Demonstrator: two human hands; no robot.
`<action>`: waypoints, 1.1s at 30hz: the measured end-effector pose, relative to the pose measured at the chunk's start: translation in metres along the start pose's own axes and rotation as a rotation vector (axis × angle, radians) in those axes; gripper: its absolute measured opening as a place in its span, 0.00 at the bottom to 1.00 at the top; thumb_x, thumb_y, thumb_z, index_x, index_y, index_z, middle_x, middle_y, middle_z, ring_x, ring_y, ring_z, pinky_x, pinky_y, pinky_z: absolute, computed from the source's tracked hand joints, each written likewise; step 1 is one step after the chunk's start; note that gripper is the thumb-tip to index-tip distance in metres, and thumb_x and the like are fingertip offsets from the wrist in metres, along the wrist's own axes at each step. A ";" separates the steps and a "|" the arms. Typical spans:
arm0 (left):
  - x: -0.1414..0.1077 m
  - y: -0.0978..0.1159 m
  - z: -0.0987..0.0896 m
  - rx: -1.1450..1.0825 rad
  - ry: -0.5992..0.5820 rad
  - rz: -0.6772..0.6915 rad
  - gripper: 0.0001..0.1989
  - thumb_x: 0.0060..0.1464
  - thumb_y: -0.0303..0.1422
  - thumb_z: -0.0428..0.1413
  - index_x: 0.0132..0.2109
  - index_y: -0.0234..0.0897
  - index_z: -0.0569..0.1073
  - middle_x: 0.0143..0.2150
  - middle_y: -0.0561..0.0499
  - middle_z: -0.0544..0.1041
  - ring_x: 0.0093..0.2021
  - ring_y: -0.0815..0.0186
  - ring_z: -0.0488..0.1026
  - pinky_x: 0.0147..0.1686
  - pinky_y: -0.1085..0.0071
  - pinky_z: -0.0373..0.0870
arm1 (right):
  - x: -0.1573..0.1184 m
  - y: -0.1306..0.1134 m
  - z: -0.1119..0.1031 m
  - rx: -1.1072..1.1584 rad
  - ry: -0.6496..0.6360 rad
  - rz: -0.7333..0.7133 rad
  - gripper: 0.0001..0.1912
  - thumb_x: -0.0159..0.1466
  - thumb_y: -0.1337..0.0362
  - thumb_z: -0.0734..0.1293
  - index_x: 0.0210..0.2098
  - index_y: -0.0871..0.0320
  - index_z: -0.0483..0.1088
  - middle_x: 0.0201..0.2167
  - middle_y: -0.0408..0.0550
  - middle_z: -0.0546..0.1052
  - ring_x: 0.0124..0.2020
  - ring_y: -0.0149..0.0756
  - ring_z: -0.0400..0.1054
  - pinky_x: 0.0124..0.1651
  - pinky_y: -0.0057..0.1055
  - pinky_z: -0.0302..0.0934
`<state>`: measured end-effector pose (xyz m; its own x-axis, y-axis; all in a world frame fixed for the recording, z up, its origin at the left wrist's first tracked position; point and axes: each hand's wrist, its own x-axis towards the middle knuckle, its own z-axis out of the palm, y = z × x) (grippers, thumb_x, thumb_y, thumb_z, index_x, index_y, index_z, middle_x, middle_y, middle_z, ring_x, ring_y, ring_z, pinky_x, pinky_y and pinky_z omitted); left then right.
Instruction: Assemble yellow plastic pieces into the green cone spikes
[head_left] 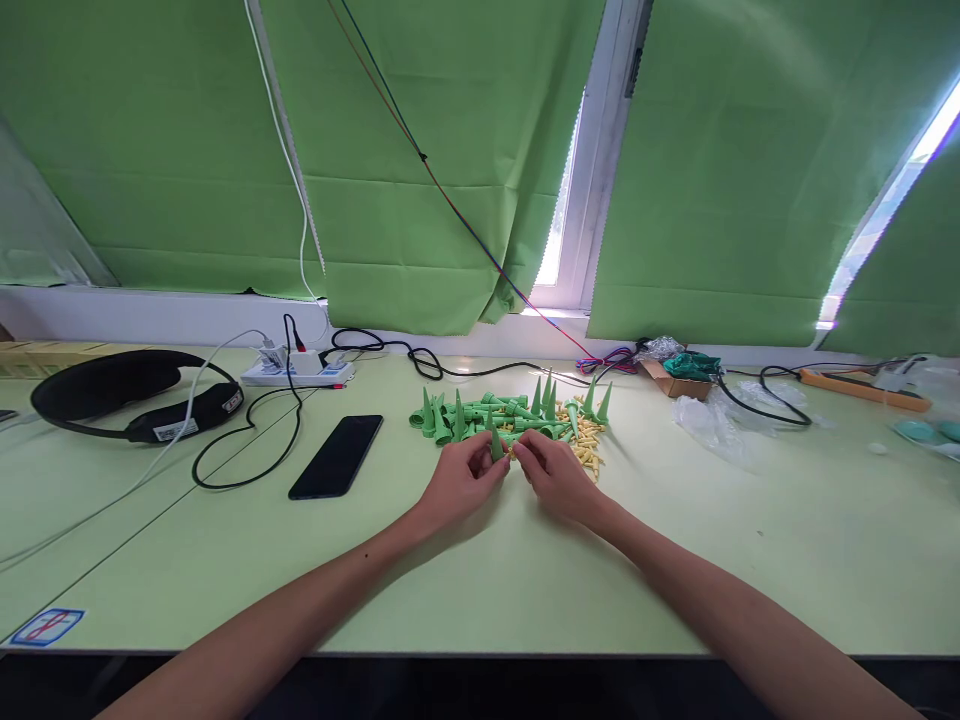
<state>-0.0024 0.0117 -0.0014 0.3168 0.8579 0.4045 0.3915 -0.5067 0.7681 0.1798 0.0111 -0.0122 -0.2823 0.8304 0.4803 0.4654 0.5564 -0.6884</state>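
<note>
My left hand (466,475) is closed on a green plastic cone (496,444), which points upward between thumb and fingers. Close beside it, my right hand (553,472) pinches a small yellow piece (513,452) near the cone; my fingers hide most of it. Just beyond both hands lies a pile of green cones (480,410), some upright and others on their sides. Small yellow pegs (589,446) are heaped at the right end of that pile, partly behind my right hand.
Left of the pile lies a black phone (336,457), then a black headset (142,395) and a white power strip (296,372) with cables. To the right are a small cardboard box (679,382), clear plastic bags (712,425) and an orange-edged tool (862,388). Green blinds (420,230) hang behind.
</note>
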 end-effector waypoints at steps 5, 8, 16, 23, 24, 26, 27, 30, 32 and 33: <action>0.000 0.003 0.000 -0.039 0.008 -0.018 0.09 0.57 0.37 0.56 0.36 0.36 0.73 0.22 0.58 0.60 0.24 0.72 0.56 0.24 0.74 0.53 | -0.001 -0.004 -0.002 0.027 -0.024 0.002 0.13 0.71 0.59 0.56 0.30 0.55 0.60 0.20 0.38 0.65 0.22 0.30 0.57 0.29 0.28 0.51; 0.000 0.000 0.000 0.005 -0.009 0.001 0.09 0.57 0.38 0.56 0.35 0.36 0.72 0.22 0.58 0.60 0.23 0.72 0.57 0.24 0.74 0.53 | 0.000 -0.002 -0.002 0.009 -0.025 -0.009 0.15 0.71 0.59 0.56 0.28 0.55 0.59 0.19 0.38 0.64 0.22 0.30 0.56 0.29 0.29 0.51; -0.001 -0.004 0.001 0.075 -0.036 0.054 0.10 0.57 0.38 0.55 0.31 0.36 0.68 0.21 0.58 0.61 0.22 0.72 0.57 0.23 0.74 0.53 | 0.001 0.004 -0.001 -0.083 -0.022 -0.039 0.19 0.72 0.57 0.54 0.25 0.55 0.58 0.21 0.40 0.65 0.23 0.30 0.56 0.29 0.29 0.49; -0.001 -0.004 0.001 0.069 -0.039 0.043 0.11 0.57 0.38 0.55 0.32 0.36 0.69 0.21 0.58 0.61 0.23 0.72 0.57 0.24 0.74 0.53 | 0.002 0.006 0.000 -0.082 -0.037 -0.027 0.22 0.73 0.55 0.54 0.23 0.56 0.57 0.19 0.39 0.64 0.21 0.29 0.54 0.29 0.29 0.48; -0.001 -0.004 0.001 0.061 -0.036 0.034 0.11 0.57 0.38 0.55 0.32 0.36 0.70 0.21 0.58 0.60 0.23 0.72 0.57 0.24 0.74 0.53 | 0.002 0.006 0.000 -0.078 -0.033 -0.025 0.22 0.73 0.55 0.54 0.23 0.56 0.57 0.19 0.39 0.64 0.21 0.29 0.54 0.29 0.29 0.48; -0.001 -0.003 0.001 0.037 -0.030 0.018 0.10 0.58 0.39 0.55 0.34 0.35 0.71 0.21 0.58 0.59 0.23 0.72 0.56 0.24 0.74 0.53 | 0.001 0.006 0.001 -0.070 -0.022 -0.020 0.22 0.72 0.54 0.54 0.24 0.56 0.56 0.19 0.39 0.63 0.22 0.29 0.53 0.28 0.29 0.48; 0.000 -0.003 0.001 0.025 -0.029 0.010 0.10 0.58 0.39 0.55 0.35 0.35 0.72 0.21 0.58 0.59 0.23 0.72 0.56 0.24 0.74 0.53 | 0.001 0.005 0.001 -0.066 -0.017 -0.018 0.21 0.72 0.54 0.54 0.24 0.55 0.56 0.20 0.39 0.63 0.22 0.29 0.53 0.28 0.29 0.48; 0.000 -0.002 0.001 -0.006 -0.021 -0.004 0.11 0.58 0.40 0.56 0.36 0.35 0.73 0.22 0.58 0.59 0.23 0.71 0.56 0.23 0.74 0.53 | 0.000 0.004 0.001 -0.052 -0.016 -0.018 0.20 0.72 0.55 0.54 0.25 0.55 0.56 0.20 0.38 0.62 0.22 0.30 0.53 0.28 0.29 0.48; 0.000 -0.001 0.001 -0.010 -0.017 -0.006 0.11 0.57 0.40 0.56 0.36 0.35 0.73 0.22 0.58 0.60 0.24 0.71 0.57 0.24 0.74 0.54 | 0.000 0.004 0.001 -0.051 -0.024 -0.020 0.19 0.72 0.56 0.54 0.26 0.55 0.56 0.20 0.39 0.63 0.22 0.30 0.53 0.28 0.29 0.49; 0.000 -0.002 0.001 -0.009 -0.017 -0.004 0.12 0.57 0.41 0.56 0.36 0.36 0.73 0.22 0.58 0.60 0.24 0.71 0.57 0.24 0.73 0.54 | 0.000 0.004 0.001 -0.055 -0.027 -0.021 0.19 0.72 0.56 0.54 0.26 0.55 0.56 0.20 0.39 0.63 0.22 0.30 0.53 0.28 0.29 0.49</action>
<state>-0.0019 0.0124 -0.0034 0.3295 0.8586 0.3928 0.3853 -0.5021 0.7742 0.1809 0.0135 -0.0159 -0.3149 0.8194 0.4790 0.5041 0.5720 -0.6471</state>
